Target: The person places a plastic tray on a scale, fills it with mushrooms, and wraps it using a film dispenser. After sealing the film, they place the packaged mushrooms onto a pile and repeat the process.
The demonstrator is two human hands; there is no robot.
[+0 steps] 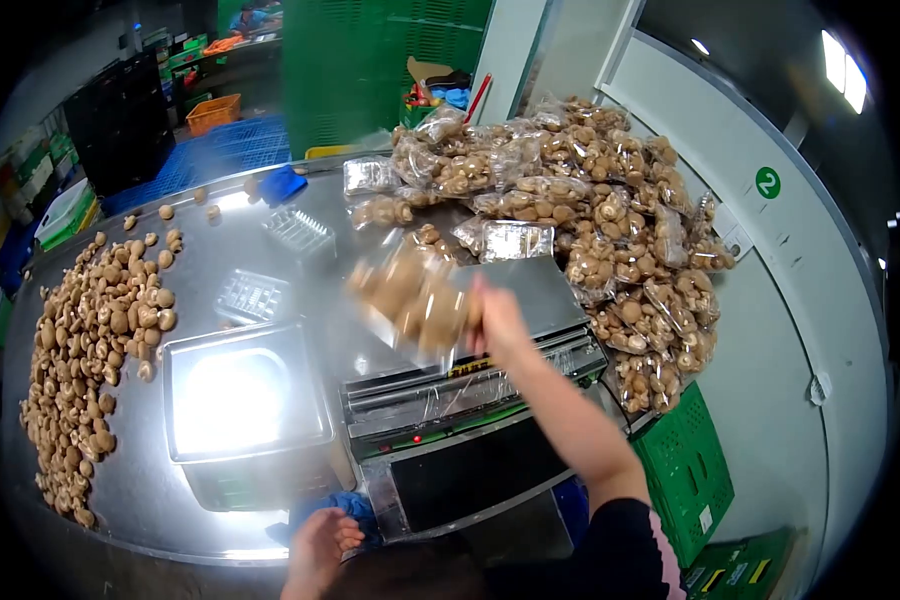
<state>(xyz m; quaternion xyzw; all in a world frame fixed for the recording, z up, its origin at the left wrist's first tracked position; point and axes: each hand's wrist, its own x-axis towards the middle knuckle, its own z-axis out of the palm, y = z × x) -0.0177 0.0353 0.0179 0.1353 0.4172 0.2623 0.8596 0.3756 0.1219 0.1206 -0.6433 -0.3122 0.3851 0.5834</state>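
Note:
Over the wrapping machine [470,400], my right hand [495,325] grips one end of a clear bag of brown mushrooms [410,300], which is blurred by motion. My left hand [325,545] is low at the front edge, its fingers partly curled, beside a blue cloth [345,510]; nothing shows in it. Behind and to the right of the machine lies a large pile of bagged mushrooms [620,230]. Left of the machine stands a clear plastic bin [315,395].
Loose mushrooms [105,330] cover the left side of the metal table [150,470]. Clear trays [253,297] lie behind the bin. A green crate [685,475] stands at the right, near the wall [750,340]. A person [252,18] is in the far background.

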